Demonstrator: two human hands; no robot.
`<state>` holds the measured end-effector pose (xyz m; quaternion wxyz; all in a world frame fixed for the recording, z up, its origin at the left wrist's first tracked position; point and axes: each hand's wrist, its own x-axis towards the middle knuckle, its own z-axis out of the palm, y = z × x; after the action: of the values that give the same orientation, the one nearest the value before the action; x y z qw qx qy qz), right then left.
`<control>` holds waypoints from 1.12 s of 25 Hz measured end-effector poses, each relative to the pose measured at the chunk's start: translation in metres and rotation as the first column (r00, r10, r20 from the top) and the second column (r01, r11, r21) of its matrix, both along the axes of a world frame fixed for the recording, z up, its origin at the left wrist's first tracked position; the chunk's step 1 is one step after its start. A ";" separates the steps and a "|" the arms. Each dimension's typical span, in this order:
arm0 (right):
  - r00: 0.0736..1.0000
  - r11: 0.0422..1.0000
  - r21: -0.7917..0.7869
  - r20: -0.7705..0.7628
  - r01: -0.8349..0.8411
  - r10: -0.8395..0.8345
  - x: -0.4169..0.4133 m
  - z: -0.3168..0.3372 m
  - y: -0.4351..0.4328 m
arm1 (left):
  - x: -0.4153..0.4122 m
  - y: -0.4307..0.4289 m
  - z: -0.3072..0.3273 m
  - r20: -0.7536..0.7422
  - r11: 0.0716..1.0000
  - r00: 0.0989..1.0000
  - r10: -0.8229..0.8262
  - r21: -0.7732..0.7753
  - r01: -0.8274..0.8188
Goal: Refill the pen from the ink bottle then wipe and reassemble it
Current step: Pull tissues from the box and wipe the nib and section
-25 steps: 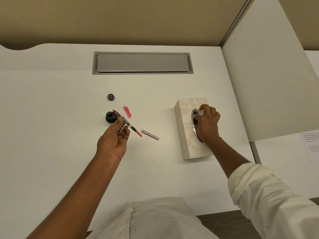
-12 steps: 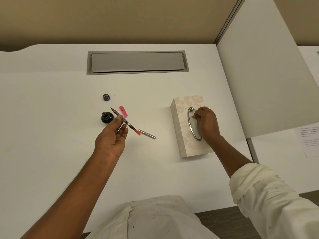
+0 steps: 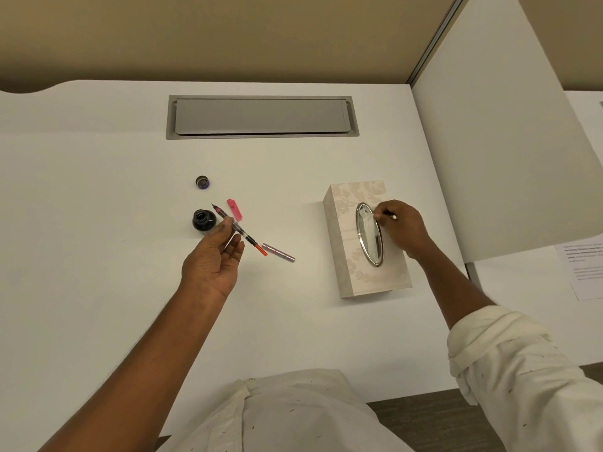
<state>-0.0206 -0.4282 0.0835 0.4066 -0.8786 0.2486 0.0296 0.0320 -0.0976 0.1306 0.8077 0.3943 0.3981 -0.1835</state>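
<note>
Both hands pinch: left hand [image 3: 213, 256] the pen [image 3: 239, 230], right hand [image 3: 403, 228] a tissue [image 3: 370, 220], well apart.

ink bottle [image 3: 203, 220] left of pen cap [image 3: 234, 209] | bottle lid [image 3: 202, 182] behind | tissue box [image 3: 346, 256] far right

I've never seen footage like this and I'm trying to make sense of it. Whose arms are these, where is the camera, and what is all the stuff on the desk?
There is no machine here. A person wears a wide-angle camera on the head, looking down at their own arms over a white desk.

The left hand holds the pen's inner part, nib pointing away. Beside it stands an open ink bottle, its cap lying farther back. A pink piece and a purple barrel lie loose nearby.

The right hand pinches a tissue at the opening of a tissue box.
</note>
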 end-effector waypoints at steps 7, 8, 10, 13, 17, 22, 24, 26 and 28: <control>0.962 0.649 0.758 0.123 0.068 -0.244 -0.004 0.004 0.001 | -0.002 -0.001 -0.001 -0.010 1.000 1.000 -0.004 -0.020 0.004; 0.947 0.609 0.789 0.128 0.084 -0.296 -0.003 0.005 0.003 | -0.002 0.000 -0.001 -0.011 1.000 1.000 -0.003 -0.019 0.003; 0.919 0.559 0.820 0.119 0.122 -0.375 -0.001 0.006 0.004 | -0.001 0.001 -0.001 -0.012 1.000 1.000 0.000 -0.017 -0.001; 0.898 0.485 0.862 0.086 0.151 -0.431 -0.001 0.010 0.009 | -0.001 0.002 -0.002 -0.013 1.000 1.000 0.002 -0.018 -0.002; 0.833 0.401 0.894 0.062 0.198 -0.549 -0.004 0.020 0.017 | -0.002 0.002 -0.004 -0.018 1.000 1.000 -0.002 -0.025 0.001; 0.839 0.736 0.655 0.295 0.170 -0.456 -0.002 0.064 0.028 | -0.003 0.001 -0.007 -0.024 1.000 1.000 -0.001 -0.027 0.000; 0.788 0.714 0.670 0.321 0.204 -0.526 -0.001 0.081 0.032 | -0.004 -0.001 -0.006 -0.033 0.999 0.999 -0.003 -0.034 0.002; 0.751 0.666 0.708 0.303 0.235 -0.586 0.000 0.095 0.035 | -0.005 -0.004 -0.003 -0.032 0.999 0.999 -0.012 -0.045 0.011; 0.736 0.597 0.758 0.242 0.264 -0.633 0.001 0.107 0.040 | -0.005 -0.004 0.000 -0.020 0.999 1.000 -0.017 -0.052 0.016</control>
<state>-0.0200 -0.3880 0.1909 0.7398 -0.5470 0.3294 -0.2122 0.0270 -0.1018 0.1308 0.8121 0.3745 0.3982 -0.2043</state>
